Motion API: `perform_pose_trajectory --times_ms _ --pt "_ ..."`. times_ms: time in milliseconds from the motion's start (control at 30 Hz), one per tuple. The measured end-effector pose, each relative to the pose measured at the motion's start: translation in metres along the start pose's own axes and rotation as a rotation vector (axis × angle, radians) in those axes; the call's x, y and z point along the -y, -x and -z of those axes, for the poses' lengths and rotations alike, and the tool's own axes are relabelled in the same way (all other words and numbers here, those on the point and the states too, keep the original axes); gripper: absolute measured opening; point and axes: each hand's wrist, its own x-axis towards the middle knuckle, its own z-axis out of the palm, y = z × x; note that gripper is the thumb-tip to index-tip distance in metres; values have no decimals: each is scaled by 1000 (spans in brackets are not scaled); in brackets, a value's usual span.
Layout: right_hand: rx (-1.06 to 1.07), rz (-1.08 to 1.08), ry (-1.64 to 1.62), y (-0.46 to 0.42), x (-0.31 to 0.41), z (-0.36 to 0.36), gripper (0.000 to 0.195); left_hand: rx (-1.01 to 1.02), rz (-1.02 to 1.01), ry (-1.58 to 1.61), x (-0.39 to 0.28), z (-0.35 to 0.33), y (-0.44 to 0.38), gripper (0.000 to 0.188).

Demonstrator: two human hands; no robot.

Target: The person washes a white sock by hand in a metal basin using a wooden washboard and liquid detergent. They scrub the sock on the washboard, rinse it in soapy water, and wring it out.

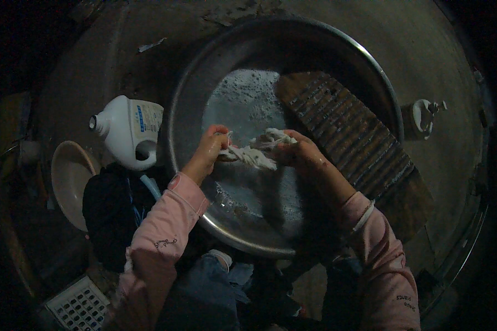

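Note:
Over a large round metal basin (178,120), a wet, twisted white cloth (252,157) stretches between my two hands. My left hand (209,149) grips its left end, with the thumb and fingers closed on it. The bunched right end is in my right hand (300,151), whose fingertips are partly hidden by the cloth. Soapy water (248,103) with bubbles lies in the basin under the cloth. A ridged wooden washboard (348,128) leans in the basin at the right, its lower end over the near right rim.
Left of the basin lies a white plastic jug (124,132) bearing writing, beside a beige plastic bowl (68,182) and a dark cloth heap (107,207). A white pump bottle (423,118) is at the right. At the lower left is a white perforated plastic basket (80,306).

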Motion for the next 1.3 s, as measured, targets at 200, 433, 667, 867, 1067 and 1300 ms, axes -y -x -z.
perform_pose_trajectory --times_ms 200,433,667,867,1067,1300 --pt "170 -71 29 13 11 -18 40 446 -166 -186 4 -24 13 65" --pt "52 138 52 -9 6 11 30 262 -150 -832 -4 -11 5 56" --pt "-378 343 1518 -17 -44 30 70 -319 -576 -1587 17 -25 28 86" --pt "-281 354 1812 -13 -94 5 73 14 -520 -1635 63 -61 9 80" --pt "-8 -255 38 -6 -68 -11 63 323 235 122 25 -40 -6 34" --pt "-119 331 13 5 -78 -59 48 114 259 812 9 -69 45 41"
